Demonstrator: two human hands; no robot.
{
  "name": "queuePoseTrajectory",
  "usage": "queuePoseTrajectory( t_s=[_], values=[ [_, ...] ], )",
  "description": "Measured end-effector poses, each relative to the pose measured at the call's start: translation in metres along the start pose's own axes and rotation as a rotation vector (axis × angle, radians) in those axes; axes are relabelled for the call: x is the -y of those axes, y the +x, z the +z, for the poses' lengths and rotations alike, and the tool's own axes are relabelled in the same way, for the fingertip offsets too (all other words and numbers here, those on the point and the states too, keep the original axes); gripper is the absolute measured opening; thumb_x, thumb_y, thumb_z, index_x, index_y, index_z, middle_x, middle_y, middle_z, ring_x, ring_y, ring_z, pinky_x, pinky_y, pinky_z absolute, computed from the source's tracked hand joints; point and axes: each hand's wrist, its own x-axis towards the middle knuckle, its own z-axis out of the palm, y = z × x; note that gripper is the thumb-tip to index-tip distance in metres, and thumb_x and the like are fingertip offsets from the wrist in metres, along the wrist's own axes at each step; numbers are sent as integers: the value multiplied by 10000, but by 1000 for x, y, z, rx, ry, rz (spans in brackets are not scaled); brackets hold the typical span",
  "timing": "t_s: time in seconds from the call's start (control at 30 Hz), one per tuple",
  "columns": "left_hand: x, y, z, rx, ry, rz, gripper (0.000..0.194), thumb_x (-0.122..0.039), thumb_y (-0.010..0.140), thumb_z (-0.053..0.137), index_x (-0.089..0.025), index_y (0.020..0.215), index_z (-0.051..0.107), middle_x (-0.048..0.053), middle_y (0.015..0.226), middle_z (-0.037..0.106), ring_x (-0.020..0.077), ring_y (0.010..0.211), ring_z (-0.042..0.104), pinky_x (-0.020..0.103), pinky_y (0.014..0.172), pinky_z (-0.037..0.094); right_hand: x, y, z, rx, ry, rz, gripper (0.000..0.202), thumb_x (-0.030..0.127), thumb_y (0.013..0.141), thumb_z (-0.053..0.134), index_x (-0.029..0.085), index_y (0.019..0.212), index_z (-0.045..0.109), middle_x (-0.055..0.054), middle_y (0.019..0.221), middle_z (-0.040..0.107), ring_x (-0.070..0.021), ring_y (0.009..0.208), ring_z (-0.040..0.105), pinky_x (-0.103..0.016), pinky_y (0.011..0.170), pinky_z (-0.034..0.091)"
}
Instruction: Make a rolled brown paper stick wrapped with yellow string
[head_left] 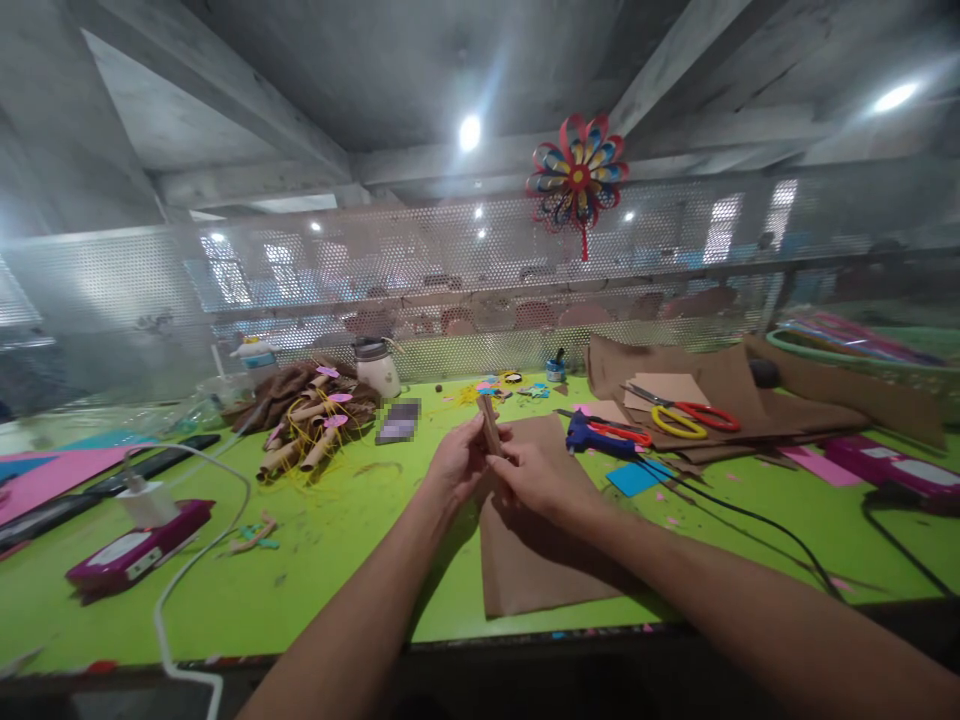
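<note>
A narrow folded strip of brown paper (490,424) stands up between my two hands. My left hand (459,458) is closed round its left side, and my right hand (534,478) pinches its lower right part. Beneath both hands a brown paper sheet (551,575) lies flat on the green table (345,590). Right of the sheet are a blue glue gun (600,437), red-handled scissors (716,416), yellow-handled scissors (679,422) and a blue paper square (637,478).
Rolled brown paper tubes (319,448) with yellow string lie at the left, near a phone (399,422) and a jar (377,368). Purple power strips (139,548) with cables sit on both sides. More brown paper (802,412) is stacked at the right. A paper flower (577,176) hangs behind.
</note>
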Motion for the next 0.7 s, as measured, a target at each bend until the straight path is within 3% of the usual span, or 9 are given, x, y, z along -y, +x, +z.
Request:
queuePoseTrajectory(
  t_s=[0.23,0.4,0.5,0.6,0.7],
  values=[
    [4,2,-4,78,79,33,143,-232,754,627,-101,806,647,93,745,673,147,605,620,241,564,475,7,0,-6,-60,20,4,220,288,795,489,174,616,545,10,473,497,-121,468,448,-238,467,322],
    [3,4,-3,53,67,54,89,-182,715,668,-107,751,638,37,650,622,90,521,547,186,486,405,8,-2,-10,-55,10,27,219,282,804,483,170,630,557,28,463,476,-100,428,426,-222,436,299],
    [-1,5,-4,45,73,46,80,-179,717,667,-121,756,628,22,622,605,98,520,541,198,497,419,10,1,-15,-36,-83,-21,333,389,843,469,164,621,574,17,471,503,-98,434,463,-212,430,317],
    [-7,7,-5,46,56,20,67,-170,720,658,-127,765,632,48,680,627,126,581,575,225,543,457,12,20,-37,-116,-315,-30,487,501,890,375,146,657,613,-12,522,579,-89,445,507,-199,440,355],
    [-9,7,-5,4,43,0,68,-164,721,661,-132,781,649,42,657,611,120,556,559,221,527,452,9,44,-90,-242,-686,96,466,489,897,403,128,727,644,-17,616,639,-90,544,576,-181,515,410]
  ],
)
